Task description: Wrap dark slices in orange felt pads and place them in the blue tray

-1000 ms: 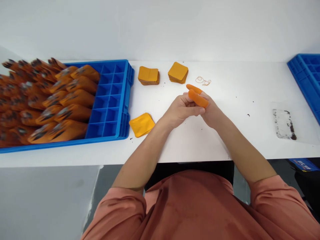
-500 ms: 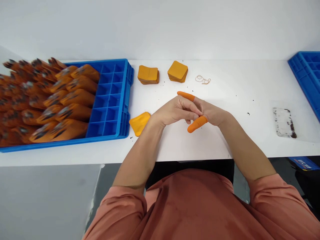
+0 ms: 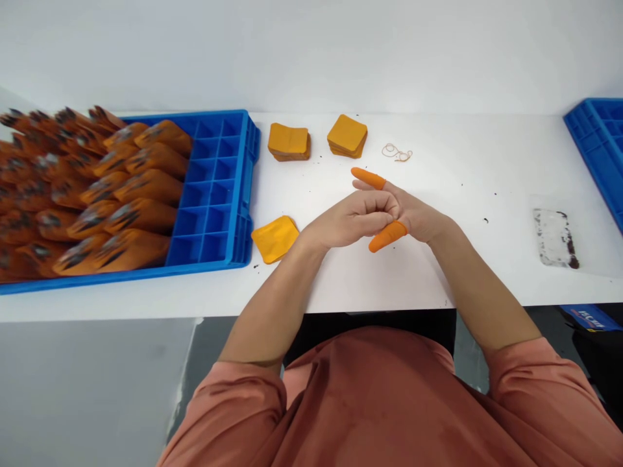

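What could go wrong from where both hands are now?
The left hand, bunched against the right hand, might tug the orange thumb cover loose.

The left forearm lies close to the lone yellow piece and could brush it out of place.

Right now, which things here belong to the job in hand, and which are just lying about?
Likely the job's: orange finger covers on the right hand; yellow stacks; divided blue tray.
Seemingly just lying about: looped thread; dark specks; smudged patch.

The hands (image 3: 357,217) touch, the right (image 3: 423,219) wearing orange finger covers (image 3: 388,237).
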Tool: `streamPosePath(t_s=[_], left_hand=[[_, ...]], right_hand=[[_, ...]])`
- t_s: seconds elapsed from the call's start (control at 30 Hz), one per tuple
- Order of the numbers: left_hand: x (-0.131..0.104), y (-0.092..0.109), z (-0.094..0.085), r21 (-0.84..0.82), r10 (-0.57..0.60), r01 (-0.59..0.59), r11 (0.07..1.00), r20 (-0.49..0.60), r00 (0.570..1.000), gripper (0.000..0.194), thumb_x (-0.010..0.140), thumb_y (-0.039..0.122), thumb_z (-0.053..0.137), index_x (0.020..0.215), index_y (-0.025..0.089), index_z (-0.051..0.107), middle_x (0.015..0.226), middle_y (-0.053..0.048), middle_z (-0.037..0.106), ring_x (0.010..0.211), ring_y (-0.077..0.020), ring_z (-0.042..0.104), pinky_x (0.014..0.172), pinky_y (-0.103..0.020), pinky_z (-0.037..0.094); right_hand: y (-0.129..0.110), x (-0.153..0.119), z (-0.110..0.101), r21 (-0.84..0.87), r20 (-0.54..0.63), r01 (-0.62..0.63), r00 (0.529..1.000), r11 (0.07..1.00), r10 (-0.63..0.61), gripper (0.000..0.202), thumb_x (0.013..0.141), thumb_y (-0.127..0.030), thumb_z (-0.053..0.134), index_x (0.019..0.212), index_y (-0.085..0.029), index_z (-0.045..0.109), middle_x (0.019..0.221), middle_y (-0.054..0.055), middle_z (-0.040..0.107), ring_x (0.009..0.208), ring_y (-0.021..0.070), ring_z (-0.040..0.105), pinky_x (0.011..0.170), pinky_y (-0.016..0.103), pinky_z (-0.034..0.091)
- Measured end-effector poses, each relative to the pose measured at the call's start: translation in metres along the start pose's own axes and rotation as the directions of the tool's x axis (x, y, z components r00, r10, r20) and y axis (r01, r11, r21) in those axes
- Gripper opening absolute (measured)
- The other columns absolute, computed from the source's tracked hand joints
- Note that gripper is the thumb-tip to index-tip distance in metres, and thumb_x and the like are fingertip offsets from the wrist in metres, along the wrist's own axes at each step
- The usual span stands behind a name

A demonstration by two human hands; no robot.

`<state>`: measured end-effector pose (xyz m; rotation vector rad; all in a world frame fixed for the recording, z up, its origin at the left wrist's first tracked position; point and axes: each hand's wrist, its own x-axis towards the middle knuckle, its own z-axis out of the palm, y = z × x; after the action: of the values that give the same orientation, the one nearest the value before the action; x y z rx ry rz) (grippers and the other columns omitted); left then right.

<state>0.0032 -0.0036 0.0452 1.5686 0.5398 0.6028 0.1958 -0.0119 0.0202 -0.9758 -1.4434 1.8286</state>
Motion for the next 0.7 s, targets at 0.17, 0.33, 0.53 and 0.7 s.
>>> streamPosePath(t_s=[0.17, 0.33, 0.53, 0.7], left_hand=[[-0.001, -0.001, 0.002, -0.005, 0.005, -0.005, 1.0, -0.027, 1.0, 0.016, 0.089, 0.028, 0.074, 0.079, 0.021, 0.065, 0.07, 0.002, 0.056, 0.059, -0.0114, 0.047, 0.056, -0.028, 0.041], [0.0, -0.005, -0.002, -0.05, 0.002, -0.005, 0.999, -0.05, 0.999, 0.013, 0.087, 0.033, 0.082, 0.089, 0.02, 0.079, 0.084, -0.002, 0.075, 0.069, -0.0127, 0.065, 0.065, -0.027, 0.055], [0.0, -0.005, -0.01, 0.061, -0.085, 0.088, 0.994, -0.048, 0.995, 0.013, 0.08, 0.031, 0.084, 0.087, 0.021, 0.089, 0.08, -0.002, 0.08, 0.068, -0.0129, 0.066, 0.063, -0.026, 0.056], [-0.002, 0.0, -0.008, 0.139, -0.061, 0.057, 0.989, 0.021, 0.998, 0.013, 0.082, 0.032, 0.079, 0.085, 0.02, 0.085, 0.075, -0.001, 0.076, 0.065, -0.0115, 0.06, 0.06, -0.025, 0.048]], right_hand=[[-0.003, -0.002, 0.0, -0.055, -0.021, 0.06, 0.998, 0.997, -0.061, 0.137, 0.048, -0.03, 0.112, 0.17, -0.046, 0.051, 0.189, 0.003, 0.033, 0.179, 0.0429, 0.023, 0.133, 0.071, 0.047], [0.0, -0.001, -0.009, -0.06, -0.02, 0.079, 0.997, 0.995, -0.081, 0.146, 0.046, -0.034, 0.114, 0.174, -0.047, 0.046, 0.191, 0.002, 0.028, 0.174, 0.0445, 0.033, 0.132, 0.07, 0.049], [0.007, 0.002, -0.018, -0.126, 0.087, 0.068, 0.995, 0.99, -0.057, 0.161, 0.039, -0.036, 0.117, 0.178, -0.052, 0.037, 0.179, 0.005, 0.047, 0.157, 0.0419, 0.057, 0.129, 0.069, 0.055], [0.007, 0.002, -0.016, -0.137, 0.11, 0.156, 0.984, 0.978, -0.142, 0.16, 0.034, -0.042, 0.118, 0.176, -0.045, 0.044, 0.172, 0.007, 0.055, 0.164, 0.0406, 0.049, 0.127, 0.061, 0.057]])
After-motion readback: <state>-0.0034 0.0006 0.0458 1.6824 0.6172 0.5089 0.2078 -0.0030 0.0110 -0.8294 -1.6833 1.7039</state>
